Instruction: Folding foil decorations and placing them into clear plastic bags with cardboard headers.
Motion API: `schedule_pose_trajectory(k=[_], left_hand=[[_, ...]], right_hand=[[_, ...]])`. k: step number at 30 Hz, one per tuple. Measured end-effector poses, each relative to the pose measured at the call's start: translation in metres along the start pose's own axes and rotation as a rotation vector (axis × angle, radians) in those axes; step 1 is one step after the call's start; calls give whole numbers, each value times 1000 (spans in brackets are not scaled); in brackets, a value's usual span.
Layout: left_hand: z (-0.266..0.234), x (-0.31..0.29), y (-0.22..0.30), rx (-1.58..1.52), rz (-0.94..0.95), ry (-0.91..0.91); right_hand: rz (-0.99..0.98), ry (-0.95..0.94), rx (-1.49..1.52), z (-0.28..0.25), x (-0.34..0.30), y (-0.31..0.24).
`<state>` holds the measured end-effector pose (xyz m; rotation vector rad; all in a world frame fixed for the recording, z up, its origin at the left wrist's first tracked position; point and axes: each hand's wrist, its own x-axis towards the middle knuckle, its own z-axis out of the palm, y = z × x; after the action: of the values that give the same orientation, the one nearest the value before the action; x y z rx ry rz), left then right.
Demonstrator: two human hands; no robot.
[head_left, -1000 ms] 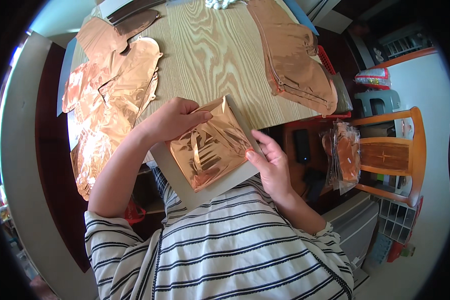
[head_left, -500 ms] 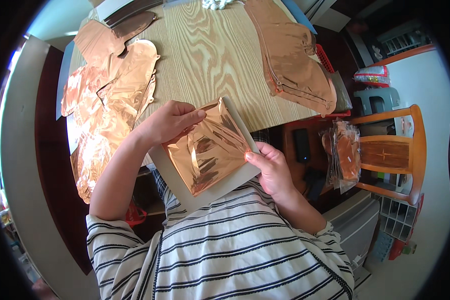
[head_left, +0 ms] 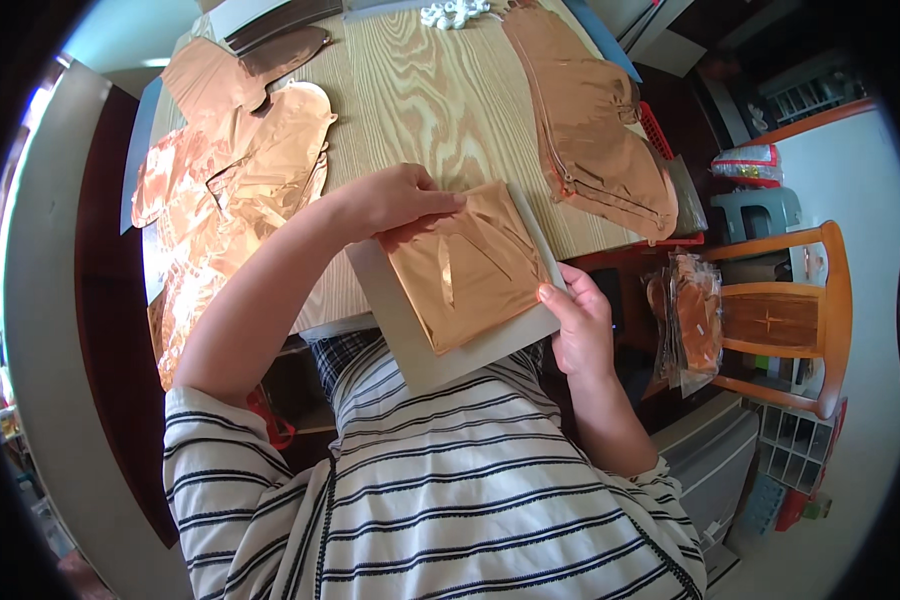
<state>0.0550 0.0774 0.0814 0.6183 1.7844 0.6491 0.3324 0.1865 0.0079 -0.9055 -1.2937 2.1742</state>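
Note:
A folded copper-coloured foil balloon [head_left: 470, 270] lies on a flat grey card [head_left: 420, 365], held above my lap at the table's front edge. My right hand [head_left: 582, 318] grips the right side, its thumb on top of the foil and card and its fingers underneath. Across the upper left of the fold reaches my left hand [head_left: 410, 203], closed at the foil's far edge with the thumb lying along it. Part of its fingers is hidden. Creases run across the foil's upper right part.
Flat foil balloons [head_left: 260, 150] cover the table's left side, and another foil stack [head_left: 595, 120] lies on the right. White curled pieces [head_left: 454, 13] sit at the far edge of the wooden table [head_left: 410, 100]. At right, bagged foil pieces [head_left: 692, 315] rest by a wooden chair [head_left: 828, 320].
Both hands, the card and the foil have shifted right and slightly up in view. The foil looks smoother, and the left hand sits farther along its far edge.

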Motion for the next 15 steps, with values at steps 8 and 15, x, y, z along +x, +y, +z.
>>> schedule_pose_trajectory(k=[8, 15], left_hand=[[-10, 9, -39, 30, 170, 124], [-17, 8, -42, 73, 162, 132]], right_hand=[[-36, 23, -23, -1, 6, 8], [-151, 20, -200, 11, -2, -4]])
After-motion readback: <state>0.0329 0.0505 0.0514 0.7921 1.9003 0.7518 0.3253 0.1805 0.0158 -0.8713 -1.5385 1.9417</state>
